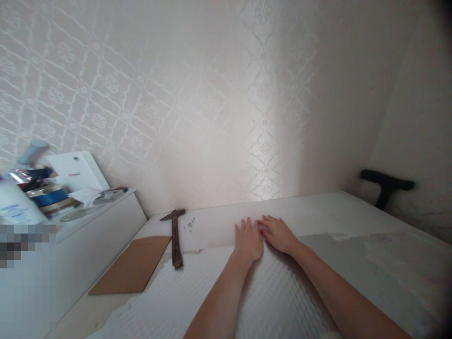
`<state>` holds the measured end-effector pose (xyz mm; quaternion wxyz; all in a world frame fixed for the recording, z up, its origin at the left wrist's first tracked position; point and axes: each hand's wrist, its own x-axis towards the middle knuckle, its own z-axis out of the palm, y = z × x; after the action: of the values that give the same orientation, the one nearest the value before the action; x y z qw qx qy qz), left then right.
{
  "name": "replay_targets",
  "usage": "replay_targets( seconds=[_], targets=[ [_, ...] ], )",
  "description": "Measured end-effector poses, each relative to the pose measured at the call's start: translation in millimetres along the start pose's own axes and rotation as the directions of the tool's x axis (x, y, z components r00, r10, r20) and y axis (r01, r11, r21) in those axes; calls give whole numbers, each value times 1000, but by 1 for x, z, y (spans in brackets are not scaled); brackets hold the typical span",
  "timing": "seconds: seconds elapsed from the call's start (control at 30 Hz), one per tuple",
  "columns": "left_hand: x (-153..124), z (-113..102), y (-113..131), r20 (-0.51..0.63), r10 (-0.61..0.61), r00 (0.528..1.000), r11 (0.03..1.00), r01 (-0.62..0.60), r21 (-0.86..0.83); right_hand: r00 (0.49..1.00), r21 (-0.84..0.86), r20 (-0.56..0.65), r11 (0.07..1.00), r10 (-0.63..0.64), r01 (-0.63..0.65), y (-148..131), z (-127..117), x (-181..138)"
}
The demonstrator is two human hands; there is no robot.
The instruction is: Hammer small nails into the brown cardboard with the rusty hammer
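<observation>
the white textured sheet (219, 301) lies spread over the white tabletop (353, 212), covering its near part, with its far edge running across just short of the hammer's head. both hands rest on that far edge, palms down and side by side to the right of the hammer (175, 237): the left hand (248, 241) lies flat with its fingers stretched out and slightly spread, gripping nothing, and the right hand (278, 234) lies flat just beside it, fingers extended and angled toward the left hand so that the fingertips of the two touch or nearly touch. the hammer lies on the tabletop with its dark head toward the wall and its handle pointing back toward the person, the handle's end reaching the sheet's edge. just right of the hammer's head sits a small scatter of tiny pale nails (189, 224). left of the hammer lies a brown cardboard piece (132, 270), flat on the table. farther left of the hammer, a white cabinet (102, 226) carries a clutter of bottles and tins.
</observation>
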<state>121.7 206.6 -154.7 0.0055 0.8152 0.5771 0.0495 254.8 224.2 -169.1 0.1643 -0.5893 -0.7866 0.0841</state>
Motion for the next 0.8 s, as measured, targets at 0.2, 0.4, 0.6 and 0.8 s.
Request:
replay_targets(
  seconds=[0.2,0.4,0.6,0.8],
  targets=[
    [1,3,-1,-12,-3,1000,1000,3,8,1000,-7,5,1000,-6,6,1,1,1],
    [1,2,-1,-5,-4,1000,1000,4,0,1000,-2,-16,1000,-2,2,1,2,0],
    [1,1,0,3,2,1000,1000,-2,-2,1000,0,0,1000,2,-2,1,1,0],
    [1,2,0,-6,-1,1000,1000,1,4,1000,4,-1,1000,4,-4,1,2,1]
  ],
)
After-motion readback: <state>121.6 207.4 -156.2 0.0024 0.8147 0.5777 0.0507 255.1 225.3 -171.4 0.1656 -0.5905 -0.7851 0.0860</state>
